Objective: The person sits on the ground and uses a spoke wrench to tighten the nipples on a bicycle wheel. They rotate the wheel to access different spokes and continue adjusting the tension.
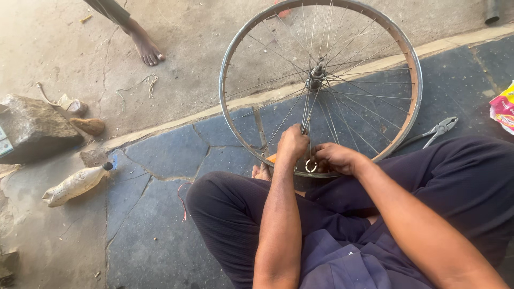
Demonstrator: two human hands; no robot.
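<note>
Packages on the workshop floor

A crumpled packet (503, 109) in pink, yellow and white lies at the right edge on the dark paving, cut off by the frame, well apart from the pliers (436, 130); a dusty plastic bottle (75, 184) with a dark cap lies on its side at the left, near the edge of the paving, its whitish body dented; a blue-and-white label (4, 144) shows at the far left edge beside the grey stone (35, 126), only partly in view.
</note>
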